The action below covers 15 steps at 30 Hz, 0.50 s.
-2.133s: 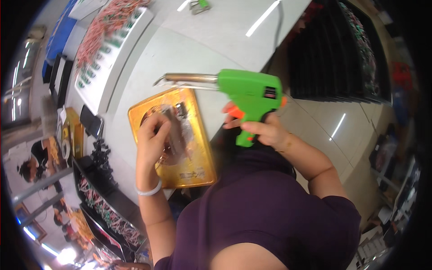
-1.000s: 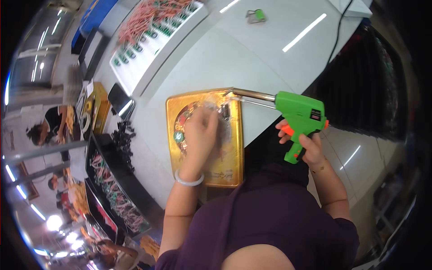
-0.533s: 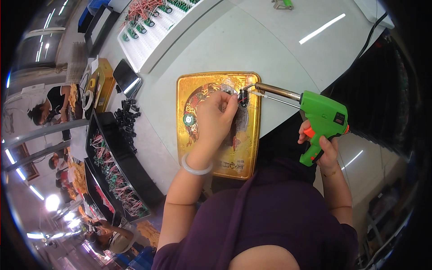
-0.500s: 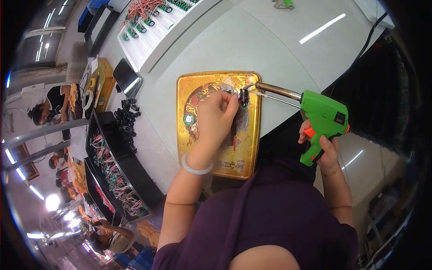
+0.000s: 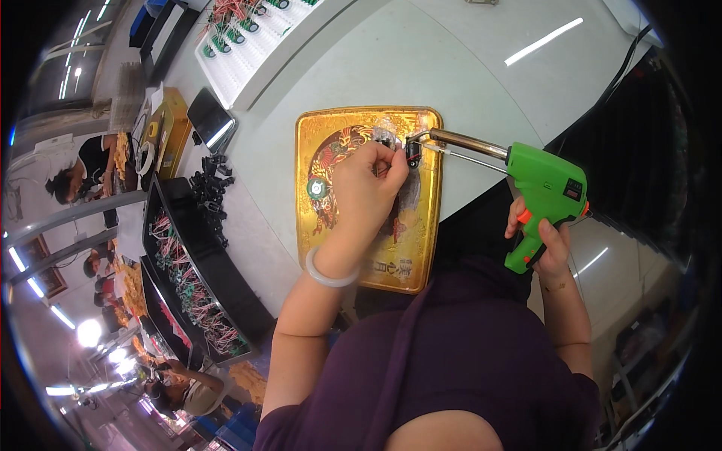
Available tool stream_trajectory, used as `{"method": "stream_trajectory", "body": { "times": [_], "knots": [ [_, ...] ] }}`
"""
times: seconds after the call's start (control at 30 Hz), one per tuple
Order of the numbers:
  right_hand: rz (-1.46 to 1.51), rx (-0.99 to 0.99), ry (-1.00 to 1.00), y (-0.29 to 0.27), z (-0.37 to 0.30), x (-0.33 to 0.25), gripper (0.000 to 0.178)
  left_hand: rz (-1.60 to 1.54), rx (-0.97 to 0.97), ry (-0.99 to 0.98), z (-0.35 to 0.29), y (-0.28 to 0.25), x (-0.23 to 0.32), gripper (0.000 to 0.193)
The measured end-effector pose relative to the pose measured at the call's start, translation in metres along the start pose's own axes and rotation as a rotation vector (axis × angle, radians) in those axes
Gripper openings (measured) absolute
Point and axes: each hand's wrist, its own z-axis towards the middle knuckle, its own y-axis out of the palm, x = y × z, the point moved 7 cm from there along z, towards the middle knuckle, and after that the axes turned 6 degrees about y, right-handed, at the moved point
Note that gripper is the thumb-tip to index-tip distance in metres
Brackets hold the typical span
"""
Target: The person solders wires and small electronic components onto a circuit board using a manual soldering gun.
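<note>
My right hand [image 5: 553, 252] is wrapped round the handle of a green soldering gun [image 5: 543, 180], with fingers by its orange trigger. The gun's metal barrel points left, and its bent tip meets a small black part [image 5: 413, 153] over the golden tray [image 5: 312, 259]. My left hand [image 5: 365, 184] is closed in a pinch right beside that black part, above the tray. Whatever lies between its fingertips is hidden by the fingers. A small round green circuit board [image 5: 317, 189] with a pale centre lies on the tray, left of my left hand.
Left of the tray are a pile of black parts [image 5: 210, 192], a phone [image 5: 211, 120] and a black bin [image 5: 244, 319] of wired green boards. A white rack [image 5: 241, 71] with boards and red wires stands at the far left. Other people work at the left edge.
The tray appears slightly higher in view. The soldering gun and my left hand have shifted slightly right, the tip staying at the black part. Both grips look the same.
</note>
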Motion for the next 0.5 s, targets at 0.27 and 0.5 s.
{"method": "stream_trajectory", "body": {
  "times": [0.27,0.5],
  "knots": [
    [-0.056,0.077,0.031,0.0025,0.0040,-0.0001,0.039,0.044,0.011,0.025,0.0011,-0.0003,0.0029,0.017],
    [0.007,0.027,0.017,-0.0014,0.0020,0.0021,0.032,0.045,0.010,0.041,0.0004,0.0006,0.0017,0.016]
  ]
}}
